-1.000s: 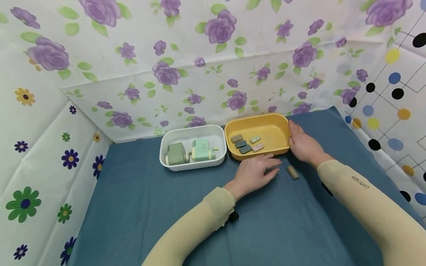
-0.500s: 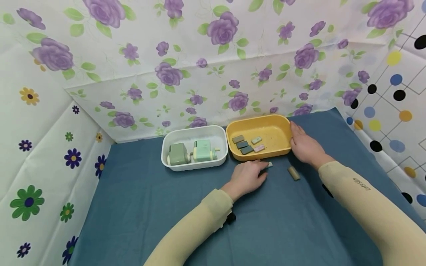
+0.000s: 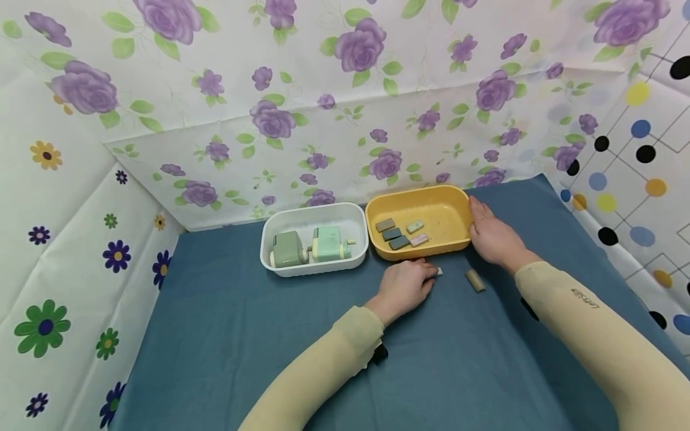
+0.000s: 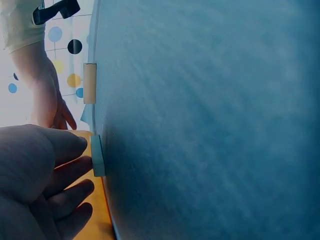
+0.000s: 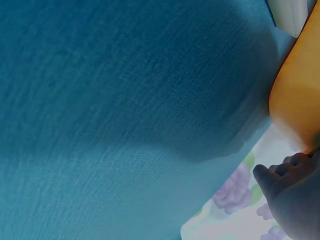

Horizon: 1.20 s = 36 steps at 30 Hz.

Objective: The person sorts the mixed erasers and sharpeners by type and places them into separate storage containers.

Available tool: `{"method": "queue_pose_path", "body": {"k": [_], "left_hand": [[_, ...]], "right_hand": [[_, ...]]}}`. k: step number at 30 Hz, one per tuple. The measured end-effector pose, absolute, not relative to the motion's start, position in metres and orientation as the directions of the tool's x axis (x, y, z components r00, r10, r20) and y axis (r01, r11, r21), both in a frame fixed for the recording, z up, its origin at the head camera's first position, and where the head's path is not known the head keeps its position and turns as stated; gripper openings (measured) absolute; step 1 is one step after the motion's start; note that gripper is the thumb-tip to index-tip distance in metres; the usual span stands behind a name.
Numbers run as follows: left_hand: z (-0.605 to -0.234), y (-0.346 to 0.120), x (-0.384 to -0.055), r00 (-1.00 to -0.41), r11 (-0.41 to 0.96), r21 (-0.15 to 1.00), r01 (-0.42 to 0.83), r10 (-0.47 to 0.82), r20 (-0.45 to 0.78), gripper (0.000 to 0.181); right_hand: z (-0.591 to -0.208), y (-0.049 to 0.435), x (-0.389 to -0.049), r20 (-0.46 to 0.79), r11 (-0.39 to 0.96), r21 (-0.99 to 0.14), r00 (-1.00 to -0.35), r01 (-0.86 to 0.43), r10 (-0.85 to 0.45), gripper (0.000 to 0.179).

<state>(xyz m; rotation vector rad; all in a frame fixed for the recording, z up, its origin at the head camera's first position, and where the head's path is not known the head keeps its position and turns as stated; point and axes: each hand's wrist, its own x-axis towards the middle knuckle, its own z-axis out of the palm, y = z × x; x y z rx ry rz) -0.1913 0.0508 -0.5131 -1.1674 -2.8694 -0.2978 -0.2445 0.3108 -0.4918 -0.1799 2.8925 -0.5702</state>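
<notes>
In front of the yellow tray (image 3: 451, 222), my left hand (image 3: 404, 286) reaches down with its fingertips at a small pale-green eraser (image 4: 97, 156) on the cloth. The left wrist view shows thumb and index finger close to the eraser's upper side, without a clear pinch. My right hand (image 3: 496, 236) rests its extended fingers against the tray's right end. A tan eraser (image 3: 475, 281) lies on the cloth between the two hands. Several erasers, such as a pink one (image 3: 419, 239) and a dark one (image 3: 399, 242), lie inside the yellow tray.
A white tray (image 3: 356, 257) stands left of the yellow one, holding an olive crank pencil sharpener (image 3: 287, 248) and a mint one (image 3: 326, 242). Both trays sit at the back of the blue cloth (image 3: 215, 335), near the flowered wall covering (image 3: 323, 131).
My left hand has drawn back slightly from the tray's front edge and come down to the cloth. The pale-green eraser's end now shows beyond its fingers. My right hand stays put.
</notes>
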Motion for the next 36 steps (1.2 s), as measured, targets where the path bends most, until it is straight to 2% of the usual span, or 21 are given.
{"method": "queue_pose_path", "body": {"k": [13,36], "left_hand": [[-0.5135,0.0531,-0.1917,-0.744,0.727,0.179,0.663,0.666,0.048,0.015],[-0.5118,0.05,-0.1924,-0.751,0.713,0.276,0.645,0.657,0.058,0.021]], "right_hand": [[-0.4921,0.3086,-0.244,-0.167,0.915,-0.396,-0.974,-0.078,-0.155,0.069],[-0.4945,0.3113,-0.2451,-0.156,0.916,-0.393,-0.975,-0.084,-0.156,0.068]]}}
